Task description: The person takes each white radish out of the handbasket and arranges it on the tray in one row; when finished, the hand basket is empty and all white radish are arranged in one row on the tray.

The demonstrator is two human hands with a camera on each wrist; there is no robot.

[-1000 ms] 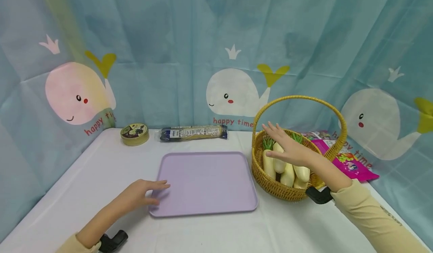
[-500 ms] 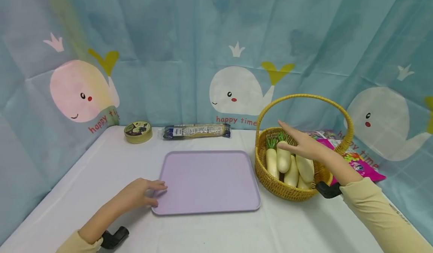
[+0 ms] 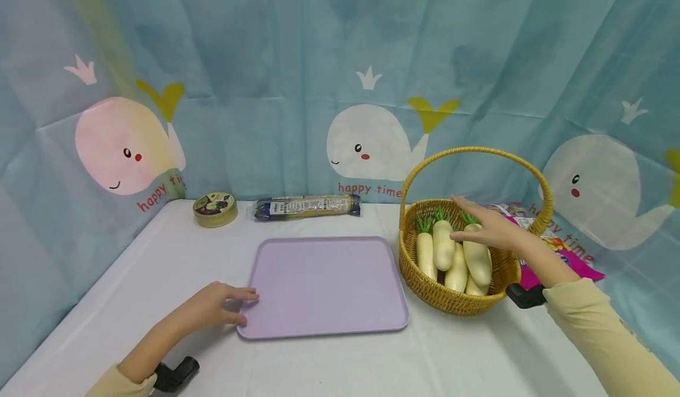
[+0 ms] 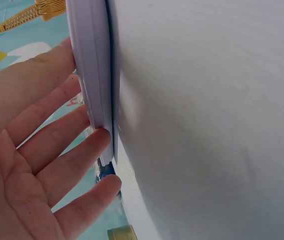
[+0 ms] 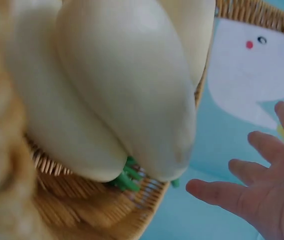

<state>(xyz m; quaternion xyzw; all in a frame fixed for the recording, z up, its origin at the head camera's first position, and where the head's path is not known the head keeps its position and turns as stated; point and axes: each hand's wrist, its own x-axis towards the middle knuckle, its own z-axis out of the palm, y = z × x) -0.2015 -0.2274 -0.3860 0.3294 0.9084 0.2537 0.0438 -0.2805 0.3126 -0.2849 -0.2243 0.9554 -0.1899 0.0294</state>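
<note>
My left hand (image 3: 212, 307) is at the left edge of a flat lilac tray (image 3: 328, 285), with spread fingers and thumb right at its rim. In the left wrist view the fingertips (image 4: 101, 137) lie along the side of the tray. My right hand (image 3: 491, 229) hovers over a woven basket (image 3: 432, 294) with a tall arched handle, fingers extended and holding nothing. Several white radishes (image 3: 443, 248) with green tops lie inside the basket. Close up in the right wrist view, a radish (image 5: 127, 75) is beside the spread fingers.
Along the back of the white-covered table are a round gold tin (image 3: 215, 213) and a long clear-wrapped packet (image 3: 308, 206). A pink snack bag (image 3: 576, 267) lies behind the basket, partly hidden. A blue whale-print curtain (image 3: 255, 143) closes off the back and sides.
My right hand has moved to the right over the basket, uncovering more of the radishes. My left hand has come slightly back to the tray's left rim.
</note>
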